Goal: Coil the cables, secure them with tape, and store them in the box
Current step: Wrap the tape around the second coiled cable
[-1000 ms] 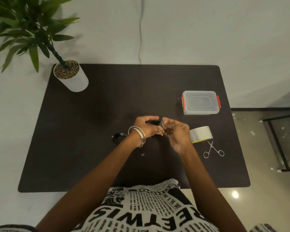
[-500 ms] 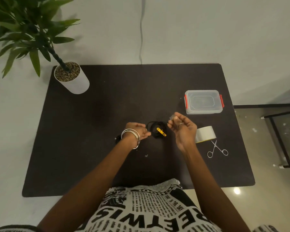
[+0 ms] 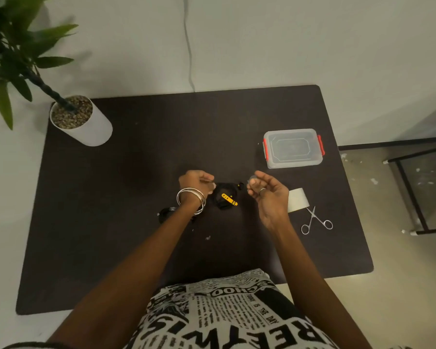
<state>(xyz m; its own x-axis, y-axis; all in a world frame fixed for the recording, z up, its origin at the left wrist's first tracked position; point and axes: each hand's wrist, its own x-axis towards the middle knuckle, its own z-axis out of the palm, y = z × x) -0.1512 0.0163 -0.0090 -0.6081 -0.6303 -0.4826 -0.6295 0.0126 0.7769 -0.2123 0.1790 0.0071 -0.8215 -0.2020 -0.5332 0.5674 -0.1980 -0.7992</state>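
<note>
Clear box, red latches, lid on; contents not discernible. Black coiled cable with yellow tag lies on counter between hands. Left hand curled, grip unclear. Right hand pinches a small tape piece.

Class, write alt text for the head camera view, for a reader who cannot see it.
Over a dark table, the left hand and right hand flank a coiled black cable with a yellow tag. A tape roll, scissors and a lidded clear box lie right; a potted plant stands far left.
</note>
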